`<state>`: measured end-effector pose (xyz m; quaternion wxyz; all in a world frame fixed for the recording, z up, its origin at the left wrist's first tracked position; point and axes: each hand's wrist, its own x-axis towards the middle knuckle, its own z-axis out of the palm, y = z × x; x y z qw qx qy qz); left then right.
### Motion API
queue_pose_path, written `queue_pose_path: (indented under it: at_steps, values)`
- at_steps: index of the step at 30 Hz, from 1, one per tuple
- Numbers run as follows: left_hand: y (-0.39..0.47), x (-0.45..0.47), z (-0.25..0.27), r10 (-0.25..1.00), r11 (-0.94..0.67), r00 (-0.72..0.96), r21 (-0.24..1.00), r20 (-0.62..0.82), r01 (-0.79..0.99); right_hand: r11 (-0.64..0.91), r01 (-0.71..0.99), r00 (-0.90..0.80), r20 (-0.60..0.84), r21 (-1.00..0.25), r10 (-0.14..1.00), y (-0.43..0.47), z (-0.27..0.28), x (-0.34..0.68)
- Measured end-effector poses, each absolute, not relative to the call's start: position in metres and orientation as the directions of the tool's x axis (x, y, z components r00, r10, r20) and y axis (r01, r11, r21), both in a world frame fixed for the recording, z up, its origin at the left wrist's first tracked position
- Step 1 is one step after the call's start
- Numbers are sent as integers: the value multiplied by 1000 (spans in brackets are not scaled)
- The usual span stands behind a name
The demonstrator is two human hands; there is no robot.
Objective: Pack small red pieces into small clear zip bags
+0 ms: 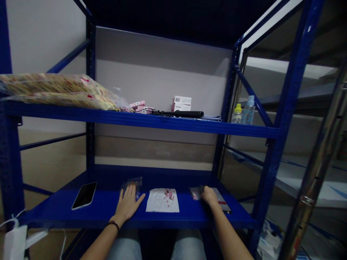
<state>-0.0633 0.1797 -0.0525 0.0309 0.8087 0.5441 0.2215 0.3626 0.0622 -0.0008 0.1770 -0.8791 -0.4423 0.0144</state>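
My left hand [128, 202] lies flat with its fingers spread, over a clear plastic bag [139, 182] on the blue shelf board. To the right, my right hand [209, 196] is closed on the edge of a small clear bag [195, 193] with something pink inside. Between my hands is a white sheet of paper [155, 203] with several small pink and dark red pieces [169, 195] on its upper right part. A flat grey item with a red stripe [222, 202] lies beside my right hand, partly covered by it.
A phone [84, 195] lies on the left of the lower shelf [108, 177]. Overhead, the upper shelf beam [151, 121] carries bagged yellowish goods [54, 90], small boxes [181, 103], a black rod-like item [189, 114] and two bottles [248, 111]. A blue post [287, 90] stands at right.
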Motion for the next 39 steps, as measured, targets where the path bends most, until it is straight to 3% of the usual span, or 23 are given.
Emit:
queue_pose_path:
  at_steps: [3,6,8,11,13,15,19,27,36,39]
  values:
    - [160,-51,-40,836,-463,214,442,505,768,-501,753,616,191,-426,764,58,16,358]
    - [120,-27,-17,770,-602,193,592,608,535,-371,759,570,271,-535,775,48,30,334]
    - [87,-7,-1,762,-648,292,681,578,342,-254,766,513,322,-591,795,33,34,302]
    - [37,19,13,781,-561,382,824,494,79,-41,741,390,380,-670,839,-2,33,239]
    - [10,27,14,796,-457,410,887,445,-74,223,544,261,415,-809,871,-28,30,197]
    - [-11,25,9,814,-356,425,918,396,-175,303,368,220,398,-879,890,-51,26,166]
    - [-33,5,-3,861,-254,398,946,317,-203,308,233,177,352,-922,919,-71,18,138]
    - [-37,-12,-5,875,-267,366,947,316,-178,301,119,109,314,-946,943,-67,11,126]
    - [-30,-15,-6,863,-331,376,940,339,-86,328,240,186,375,-914,908,-59,1,120]
    - [-29,-15,-8,869,-302,367,943,331,-137,329,253,205,383,-910,901,-63,3,117]
